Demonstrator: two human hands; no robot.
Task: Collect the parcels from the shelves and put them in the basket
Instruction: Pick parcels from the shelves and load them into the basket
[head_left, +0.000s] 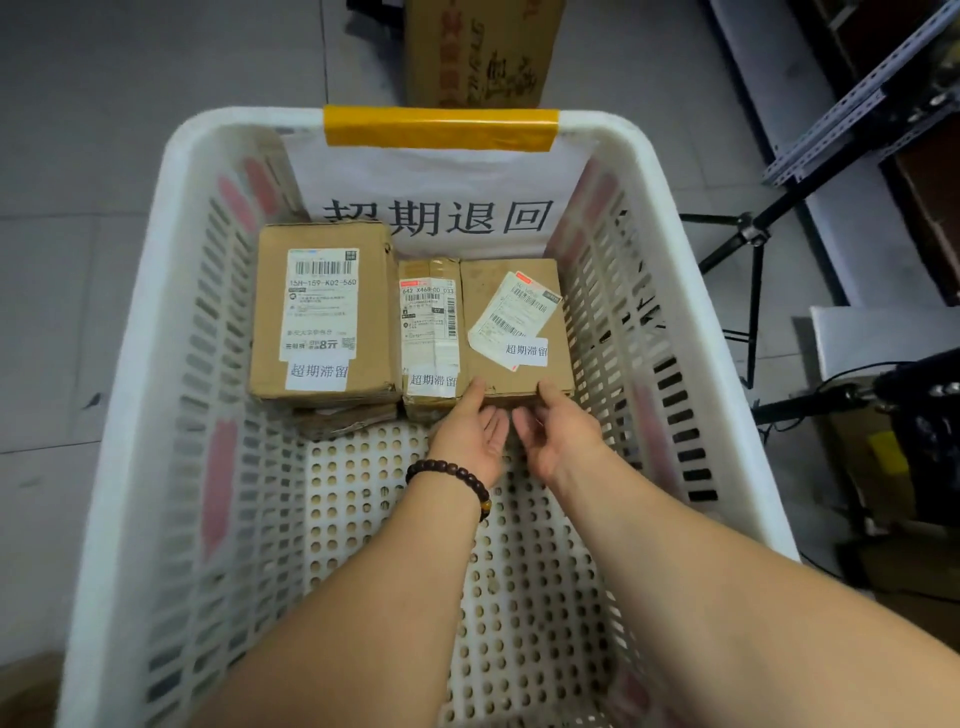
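Observation:
A white perforated basket (156, 270) fills the view. Three brown cardboard parcels with white labels lie against its far wall: a large one (322, 312) at the left on top of a flatter parcel (345, 418), a narrow one (428, 332) in the middle, and a right parcel (488, 296) with a skewed label. Both hands reach in to the right parcel's near edge. My left hand (475, 441), with a bead bracelet on its wrist, and my right hand (558, 436) each have a thumb on top of that edge and fingers curled at its front face.
A paper sign fixed with yellow tape (441, 127) hangs over the basket's far rim. A printed cardboard box (483, 52) stands on the floor beyond it. A metal shelf frame (857, 114) and a black tripod (753, 234) are at the right. Grey floor tiles lie to the left.

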